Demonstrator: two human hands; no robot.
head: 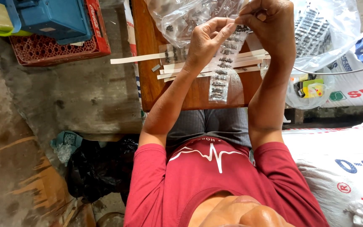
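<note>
**Both hands pinching the top of a clear strip**

Head view: your left hand [206, 40] and right hand [269, 25] meet above the bench [148, 63], each grip pressed together on the top end of a strip [225, 63] of clear pockets holding small dark parts. It hangs down across pale flat slats [135, 59]. You look to be separating or folding its top — that calls for a steady pinch. A clear bag [177, 19] lies behind; another [320, 29] right. White sacks [349, 159] with blue and red print stand right — a red crate [64, 46] left.
</note>
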